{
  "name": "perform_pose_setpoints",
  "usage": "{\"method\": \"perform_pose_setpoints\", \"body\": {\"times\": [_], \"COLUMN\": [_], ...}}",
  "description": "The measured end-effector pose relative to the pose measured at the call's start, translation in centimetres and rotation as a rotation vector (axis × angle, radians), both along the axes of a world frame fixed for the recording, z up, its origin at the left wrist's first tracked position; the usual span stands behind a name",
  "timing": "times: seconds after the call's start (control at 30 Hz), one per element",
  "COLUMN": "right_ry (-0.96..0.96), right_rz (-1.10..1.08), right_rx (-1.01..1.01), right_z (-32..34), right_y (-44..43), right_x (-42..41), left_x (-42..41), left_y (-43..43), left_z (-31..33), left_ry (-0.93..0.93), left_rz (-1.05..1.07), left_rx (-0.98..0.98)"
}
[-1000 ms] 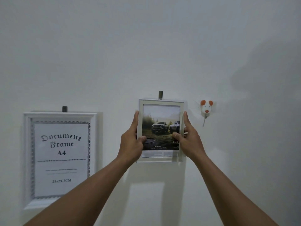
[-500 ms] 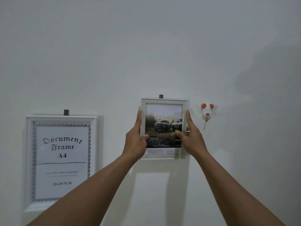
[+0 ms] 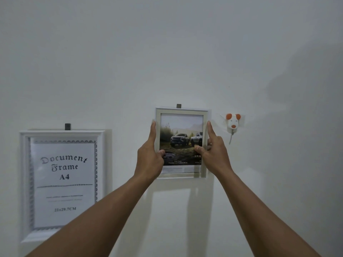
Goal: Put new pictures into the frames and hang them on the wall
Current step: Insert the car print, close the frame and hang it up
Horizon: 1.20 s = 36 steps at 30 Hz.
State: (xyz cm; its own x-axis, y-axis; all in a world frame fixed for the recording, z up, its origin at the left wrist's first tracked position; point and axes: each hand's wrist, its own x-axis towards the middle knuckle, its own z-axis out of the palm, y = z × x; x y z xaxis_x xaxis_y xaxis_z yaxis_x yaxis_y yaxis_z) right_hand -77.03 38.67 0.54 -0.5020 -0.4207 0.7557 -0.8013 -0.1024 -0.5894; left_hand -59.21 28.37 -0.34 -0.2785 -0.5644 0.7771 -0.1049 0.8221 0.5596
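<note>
two bare hands press a small white frame (image 3: 181, 110) (its picture shows two trucks) against a white wall (image 3: 167, 52), just under a dark hook (image 3: 179, 106). the left hand (image 3: 149, 154) and right hand (image 3: 213, 154) grip its sides. a larger document frame (image 3: 24, 182) hangs far left.

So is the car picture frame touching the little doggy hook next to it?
Apart. In the head view, bare white wall shows between the right edge of the car picture frame and the doggy hook; the right hand holding the frame stays below and left of the hook.
</note>
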Motion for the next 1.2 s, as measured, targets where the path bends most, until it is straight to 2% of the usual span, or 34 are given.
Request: {"method": "perform_pose_setpoints", "body": {"times": [0.2, 0.37, 0.6, 1.2], "right_ry": [-0.048, 0.059, 0.037, 0.034], "right_rz": [0.022, -0.153, -0.060, -0.070], "right_rx": [-0.122, -0.110, -0.091, -0.019], "right_z": [-0.7, -1.5, -2.2, -2.1], "right_y": [-0.3, -0.4, -0.8, -1.3], "right_x": [0.3, 1.1, 1.3, 1.3], "left_x": [0.0, 0.5, 0.7, 0.5], "left_y": [0.0, 0.6, 0.4, -0.2], "left_z": [0.0, 0.4, 0.7, 1.0], "left_ry": [0.003, -0.016, -0.013, 0.057], "left_rz": [0.101, 0.201, 0.156, 0.140], "left_rx": [-0.067, -0.091, -0.087, -0.086]}}
